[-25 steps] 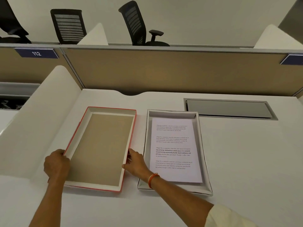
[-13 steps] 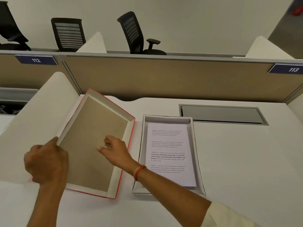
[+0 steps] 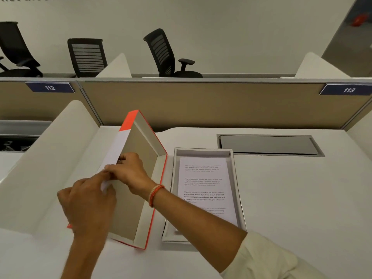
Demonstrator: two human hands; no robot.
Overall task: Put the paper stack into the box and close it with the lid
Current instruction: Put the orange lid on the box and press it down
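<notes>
The orange-edged lid (image 3: pixel 141 190) stands tilted steeply on its right long edge, its brown inside facing right. My left hand (image 3: pixel 88 206) grips its raised left wall from outside. My right hand (image 3: pixel 128 170) reaches across the lid and holds the same raised wall, fingers hooked over the rim. To the right lies the open grey box (image 3: pixel 238 190) flat on the desk, with the printed paper stack (image 3: pixel 205 184) inside it. My right forearm crosses the box's near left corner.
A white curved divider (image 3: pixel 46 158) rises close on the left. A grey cable hatch (image 3: pixel 267 144) is set in the desk behind the box. A tan partition (image 3: pixel 201 103) closes the back; black office chairs (image 3: pixel 169 55) stand beyond it.
The lid's left side has risen from flat to nearly upright. My right hand moved from the lid's right wall across to its left wall, beside my left hand.
</notes>
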